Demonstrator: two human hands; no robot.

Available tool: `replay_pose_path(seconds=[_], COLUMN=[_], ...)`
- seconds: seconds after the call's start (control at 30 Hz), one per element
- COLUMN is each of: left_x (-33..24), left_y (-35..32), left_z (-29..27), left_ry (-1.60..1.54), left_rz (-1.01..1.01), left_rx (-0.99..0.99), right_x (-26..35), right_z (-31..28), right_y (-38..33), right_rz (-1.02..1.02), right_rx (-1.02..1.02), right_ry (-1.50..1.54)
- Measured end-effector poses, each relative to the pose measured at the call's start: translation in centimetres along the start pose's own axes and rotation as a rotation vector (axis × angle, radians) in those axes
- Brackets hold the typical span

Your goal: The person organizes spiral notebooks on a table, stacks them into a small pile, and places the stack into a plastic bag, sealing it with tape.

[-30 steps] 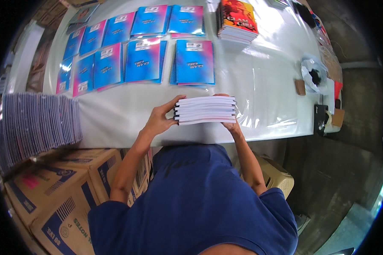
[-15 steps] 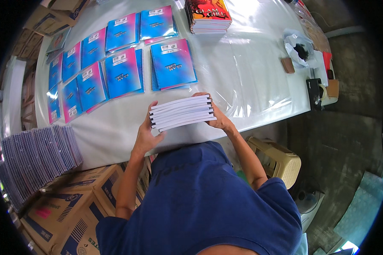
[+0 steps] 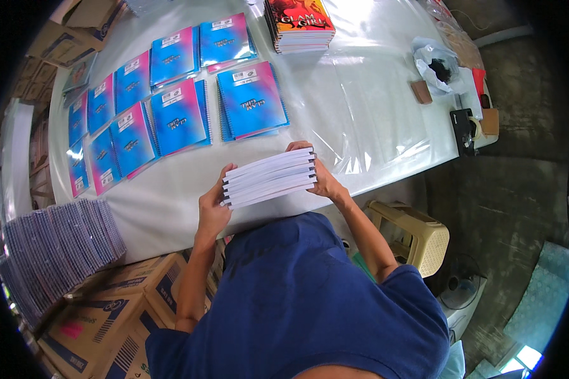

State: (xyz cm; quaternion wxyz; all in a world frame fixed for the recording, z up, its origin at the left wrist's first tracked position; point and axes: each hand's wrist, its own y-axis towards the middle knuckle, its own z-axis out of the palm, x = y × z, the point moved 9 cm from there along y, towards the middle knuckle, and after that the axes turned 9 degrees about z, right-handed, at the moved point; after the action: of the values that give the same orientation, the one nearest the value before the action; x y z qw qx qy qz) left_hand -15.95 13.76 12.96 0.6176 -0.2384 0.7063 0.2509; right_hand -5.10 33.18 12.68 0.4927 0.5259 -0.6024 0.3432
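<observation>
Between my two hands I hold a stack of notebooks, its white page edges facing me, at the near edge of the table. My left hand grips the left end, and my right hand is closed round the right end. Beyond the stack, blue-and-pink spiral notebooks lie in two rows of small piles across the left part of the table. At the far side stands a pile of spiral notebooks with a red-and-orange cover.
A long row of packed spiral notebooks stands at the near left, beside cardboard boxes below. On the right are a white plastic bag, a brown block and a black tape dispenser. A beige plastic stool stands under the table's right edge.
The stack in my hands has tilted, and its page edges look more even. My left fingers and thumb have shifted against its left end. The view has turned slightly.
</observation>
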Motion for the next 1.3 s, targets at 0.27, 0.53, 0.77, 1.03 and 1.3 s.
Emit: replay_pose_path(seconds=[0.27, 0.53, 0.77, 1.03, 1.3], left_x=[4.0, -4.3, -2.6, 4.3, 3.5], left_y=[-0.6, 5.7, 15.9, 18.4, 18.3], left_z=[-1.2, 4.5, 21.5, 43.2, 49.9], left_ry=[-0.035, -0.048, -0.419, 0.98, 0.932], left_rz=[-0.016, 0.01, 0.03, 0.48, 0.515], left_rx=[0.044, 0.231, 0.216, 0.537, 0.476], right_x=[-2.0, 0.0, -4.9, -11.9, -13.6], right_z=[0.4, -8.0, -20.4, -35.1, -42.3], right_y=[0.0, -2.1, -12.8, -28.1, -28.2], right_rz=[0.202, 0.523, 0.542, 0.559, 0.575], right_rx=[0.08, -0.182, -0.603, -0.869, -0.77], right_ry=[0.096, 0.432, 0.862, 0.964, 0.956])
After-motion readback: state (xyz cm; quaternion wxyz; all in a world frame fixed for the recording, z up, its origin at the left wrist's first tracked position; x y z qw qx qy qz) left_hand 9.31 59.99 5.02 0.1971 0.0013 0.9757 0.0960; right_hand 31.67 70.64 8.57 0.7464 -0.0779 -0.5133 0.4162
